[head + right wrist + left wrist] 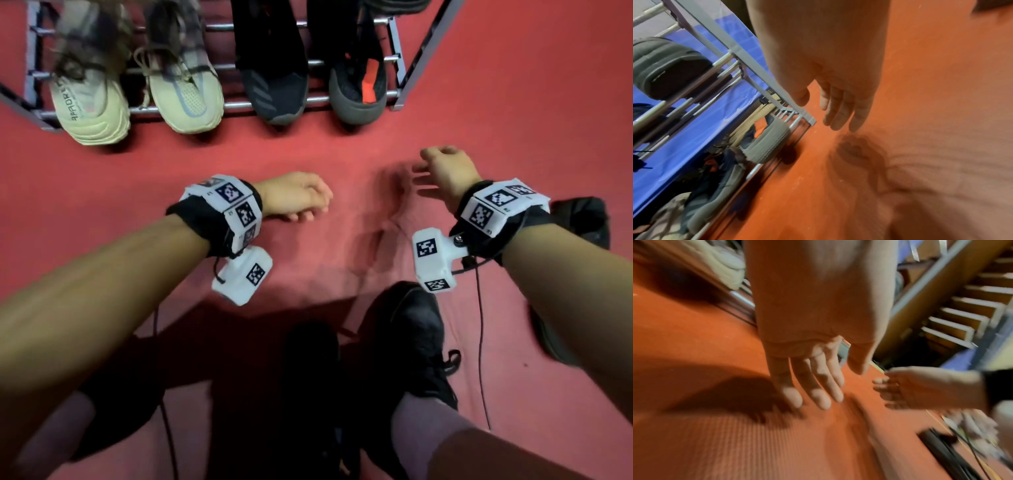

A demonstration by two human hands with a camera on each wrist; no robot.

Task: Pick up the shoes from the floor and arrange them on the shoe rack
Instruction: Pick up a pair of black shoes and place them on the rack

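On the metal shoe rack (236, 107), along the top of the head view, stand two cream sneakers (90, 102) (186, 92), a black shoe (277, 78) and a black shoe with a red patch (359, 82). My left hand (305, 205) (838, 386) hovers empty over the red carpet, its fingers straight. My right hand (435, 168) (822, 112) is also empty, with relaxed fingers, and hangs near the rack's front right corner (809, 120). A dark shoe (585, 219) lies on the floor to the right, partly hidden by my right forearm.
Red carpet (342, 157) covers the floor between the rack and my own feet in black shoes (411, 342). Thin black cables (479, 342) hang from the wrist cameras. The rack's upper tiers hold more shoes (670, 68); a blue sheet (694, 113) lies behind it.
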